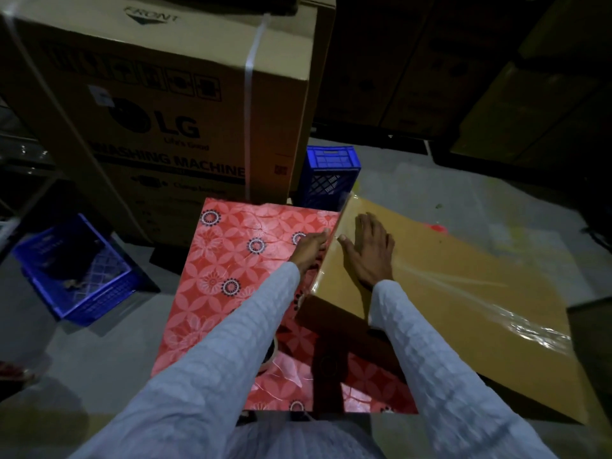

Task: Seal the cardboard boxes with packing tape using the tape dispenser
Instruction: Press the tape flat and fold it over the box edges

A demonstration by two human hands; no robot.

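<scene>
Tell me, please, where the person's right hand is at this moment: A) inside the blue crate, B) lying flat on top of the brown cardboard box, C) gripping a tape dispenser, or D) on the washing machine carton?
B: the right hand lies with straight fingers on the top of the brown cardboard box, beside its taped edge.

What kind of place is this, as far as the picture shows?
Probably a warehouse or storeroom: a strapped washing machine carton stands on a bare concrete floor, with blue plastic crates and more stacked cartons in the dark.

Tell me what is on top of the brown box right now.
On the brown box: the right hand lying flat and clear tape along the top. Its contents are hidden.
</scene>
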